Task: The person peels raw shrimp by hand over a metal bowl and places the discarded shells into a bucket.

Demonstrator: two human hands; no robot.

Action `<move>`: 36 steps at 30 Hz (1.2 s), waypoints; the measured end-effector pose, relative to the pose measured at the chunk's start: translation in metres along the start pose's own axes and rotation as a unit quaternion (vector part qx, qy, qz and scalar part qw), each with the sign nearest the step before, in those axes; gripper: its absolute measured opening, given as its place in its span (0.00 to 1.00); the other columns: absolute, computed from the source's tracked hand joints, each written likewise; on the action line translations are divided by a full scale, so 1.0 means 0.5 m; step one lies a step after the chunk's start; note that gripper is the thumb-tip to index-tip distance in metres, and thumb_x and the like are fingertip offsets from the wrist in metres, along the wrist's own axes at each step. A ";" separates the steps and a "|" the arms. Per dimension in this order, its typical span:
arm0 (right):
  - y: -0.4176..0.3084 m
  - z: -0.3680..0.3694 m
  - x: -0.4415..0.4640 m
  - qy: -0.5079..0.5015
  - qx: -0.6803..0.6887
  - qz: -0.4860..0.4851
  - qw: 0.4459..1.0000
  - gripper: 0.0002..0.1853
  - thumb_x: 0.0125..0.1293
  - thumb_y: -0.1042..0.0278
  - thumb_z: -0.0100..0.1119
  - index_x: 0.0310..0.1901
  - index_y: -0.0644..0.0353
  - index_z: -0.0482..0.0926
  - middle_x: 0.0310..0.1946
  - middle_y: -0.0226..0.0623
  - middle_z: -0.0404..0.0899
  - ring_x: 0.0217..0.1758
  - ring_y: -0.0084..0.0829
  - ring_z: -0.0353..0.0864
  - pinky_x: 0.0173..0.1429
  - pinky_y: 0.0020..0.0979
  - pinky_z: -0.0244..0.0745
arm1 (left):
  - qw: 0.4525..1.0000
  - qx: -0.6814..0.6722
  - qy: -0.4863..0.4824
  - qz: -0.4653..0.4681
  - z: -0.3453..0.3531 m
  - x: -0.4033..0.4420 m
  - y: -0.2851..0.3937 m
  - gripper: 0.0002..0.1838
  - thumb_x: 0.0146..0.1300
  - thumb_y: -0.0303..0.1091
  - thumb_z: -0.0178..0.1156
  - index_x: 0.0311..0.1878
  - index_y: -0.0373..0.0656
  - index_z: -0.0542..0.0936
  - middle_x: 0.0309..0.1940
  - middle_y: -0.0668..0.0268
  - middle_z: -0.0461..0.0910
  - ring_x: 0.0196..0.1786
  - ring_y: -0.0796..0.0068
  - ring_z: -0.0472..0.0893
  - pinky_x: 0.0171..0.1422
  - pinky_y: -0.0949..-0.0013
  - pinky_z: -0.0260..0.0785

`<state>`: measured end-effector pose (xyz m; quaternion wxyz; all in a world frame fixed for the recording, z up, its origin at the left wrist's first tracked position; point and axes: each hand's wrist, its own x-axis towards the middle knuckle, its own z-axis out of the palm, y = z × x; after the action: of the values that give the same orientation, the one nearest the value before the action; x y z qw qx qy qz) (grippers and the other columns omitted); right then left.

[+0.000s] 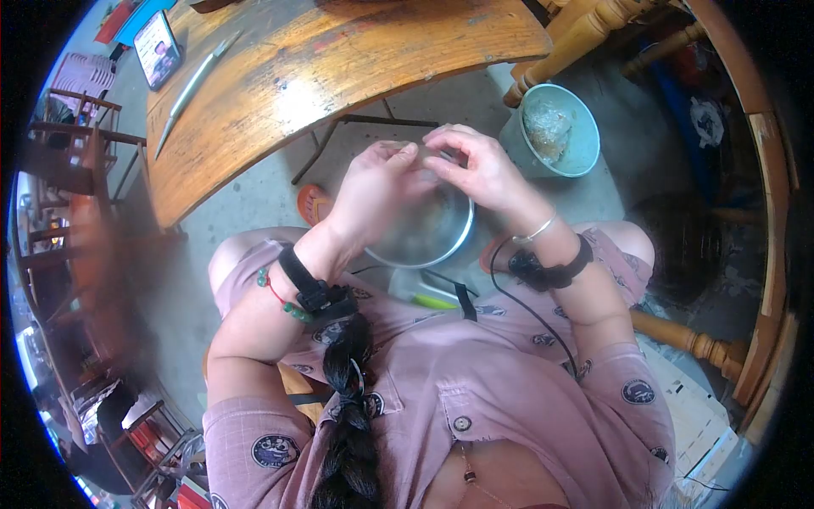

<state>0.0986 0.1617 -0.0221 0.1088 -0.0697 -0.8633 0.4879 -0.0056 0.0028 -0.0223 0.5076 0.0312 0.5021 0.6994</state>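
My left hand (379, 182) and my right hand (485, 167) are close together above a round bowl (460, 239) with a shiny pale rim, which sits between my knees. The fingers of my left hand are bent with the thumb pressed in, and part of that hand is blurred. On my right hand, the thumb and fingers curl toward the left fingertips. Whatever lies between the fingertips is too small or hidden to name. The bowl's contents are blurred and partly covered by my hands.
A wooden table (339, 64) curves ahead, bearing a phone (158, 51) and a long thin pale tool (197, 89). To the right, a light green bucket (585, 157) holds a clear plastic bag (547, 127). A cable (530, 314) runs from my right wrist.
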 end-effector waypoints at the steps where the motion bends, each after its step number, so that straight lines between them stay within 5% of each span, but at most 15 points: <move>1: 0.003 0.000 0.001 0.013 0.023 0.004 1.000 0.13 0.62 0.65 0.65 0.44 0.64 0.81 0.38 0.38 0.83 0.39 0.27 0.82 0.41 0.28 0.77 | 1.000 -0.026 -0.012 -0.002 -0.002 0.002 -0.003 0.09 0.72 0.34 0.55 0.46 0.38 0.73 0.42 0.58 0.81 0.45 0.67 0.83 0.56 0.64 0.78; 4: 0.006 -0.006 0.003 -0.014 0.125 0.091 0.988 0.11 0.63 0.67 0.64 0.43 0.65 0.81 0.36 0.37 0.84 0.37 0.23 0.81 0.42 0.27 0.77 | 0.997 -0.068 -0.027 -0.010 -0.004 0.005 -0.001 0.09 0.71 0.34 0.57 0.47 0.39 0.74 0.42 0.58 0.82 0.45 0.67 0.83 0.55 0.65 0.77; 8: 0.010 -0.016 0.005 -0.009 0.103 0.078 0.992 0.10 0.64 0.68 0.64 0.43 0.66 0.81 0.33 0.36 0.84 0.35 0.20 0.80 0.42 0.26 0.78 | 1.000 0.001 -0.013 0.015 -0.009 0.012 -0.004 0.12 0.70 0.33 0.58 0.51 0.37 0.74 0.43 0.58 0.82 0.46 0.69 0.83 0.54 0.68 0.76; 10: 0.012 -0.016 0.005 -0.005 0.108 0.071 0.992 0.11 0.64 0.68 0.64 0.43 0.66 0.81 0.32 0.35 0.84 0.35 0.20 0.80 0.42 0.26 0.78 | 0.951 0.267 0.041 0.153 -0.010 0.018 -0.008 0.11 0.69 0.31 0.59 0.49 0.35 0.77 0.42 0.59 0.83 0.43 0.73 0.82 0.50 0.71 0.75; 11: 0.011 -0.017 0.003 -0.005 0.108 0.071 0.992 0.11 0.64 0.68 0.64 0.43 0.66 0.81 0.32 0.35 0.84 0.35 0.20 0.80 0.42 0.26 0.78 | 0.951 0.266 0.041 0.153 -0.013 0.019 -0.010 0.11 0.69 0.31 0.59 0.49 0.35 0.77 0.42 0.59 0.83 0.43 0.73 0.82 0.50 0.71 0.75; 13: -0.002 -0.020 0.000 -0.009 0.085 0.055 0.995 0.10 0.63 0.69 0.64 0.43 0.66 0.81 0.32 0.39 0.84 0.34 0.21 0.81 0.41 0.26 0.78 | 0.858 0.444 0.033 0.257 -0.006 0.010 0.002 0.10 0.68 0.31 0.60 0.45 0.33 0.80 0.36 0.63 0.84 0.38 0.79 0.81 0.44 0.74 0.74; 16: -0.011 -0.018 -0.001 -0.020 0.000 0.036 0.999 0.11 0.62 0.70 0.64 0.44 0.64 0.81 0.33 0.43 0.84 0.34 0.30 0.84 0.42 0.30 0.79 | 0.821 0.518 0.026 0.239 -0.005 0.004 0.006 0.09 0.68 0.31 0.60 0.41 0.32 0.82 0.30 0.67 0.83 0.33 0.82 0.79 0.39 0.75 0.73; 17: -0.005 -0.015 -0.001 -0.021 0.000 0.037 0.999 0.11 0.62 0.70 0.64 0.44 0.64 0.81 0.33 0.43 0.84 0.34 0.30 0.84 0.42 0.30 0.79 | 0.821 0.518 0.027 0.239 -0.009 0.006 0.006 0.09 0.68 0.31 0.60 0.41 0.32 0.82 0.30 0.67 0.83 0.33 0.82 0.79 0.39 0.75 0.73; 19: 0.007 -0.008 0.001 0.035 -0.185 -0.166 0.968 0.13 0.61 0.69 0.63 0.46 0.63 0.80 0.34 0.45 0.82 0.36 0.39 0.83 0.44 0.35 0.79 | 0.906 0.413 0.006 0.093 -0.016 0.011 0.011 0.09 0.68 0.30 0.60 0.43 0.32 0.82 0.27 0.68 0.82 0.30 0.83 0.77 0.36 0.76 0.71; 23: 0.002 0.000 -0.002 0.042 -0.220 -0.223 0.949 0.14 0.61 0.69 0.62 0.47 0.63 0.80 0.35 0.43 0.82 0.39 0.44 0.82 0.46 0.38 0.78 | 0.924 0.379 0.009 0.053 -0.020 0.014 0.014 0.09 0.69 0.30 0.59 0.43 0.32 0.82 0.27 0.69 0.82 0.28 0.83 0.76 0.34 0.77 0.70; 31: -0.001 0.020 -0.013 -0.026 -0.254 -0.253 0.933 0.14 0.60 0.69 0.60 0.45 0.67 0.79 0.34 0.43 0.81 0.36 0.42 0.82 0.44 0.38 0.79 | 0.786 0.583 0.006 0.204 -0.013 0.001 0.003 0.07 0.62 0.24 0.58 0.38 0.31 0.83 0.23 0.56 0.82 0.26 0.71 0.81 0.33 0.67 0.74; 36: 0.003 0.018 -0.013 -0.070 -0.239 -0.212 0.945 0.13 0.60 0.70 0.58 0.44 0.68 0.79 0.31 0.45 0.81 0.34 0.44 0.82 0.40 0.39 0.79 | 0.764 0.607 0.007 0.219 -0.016 0.003 -0.015 0.07 0.62 0.25 0.58 0.37 0.32 0.83 0.23 0.54 0.82 0.26 0.67 0.82 0.34 0.65 0.73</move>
<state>0.1023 0.1535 -0.0284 0.1290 0.1255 -0.9549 0.2361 -0.0057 -0.0017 -0.0326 0.2123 0.4372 0.8049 0.3404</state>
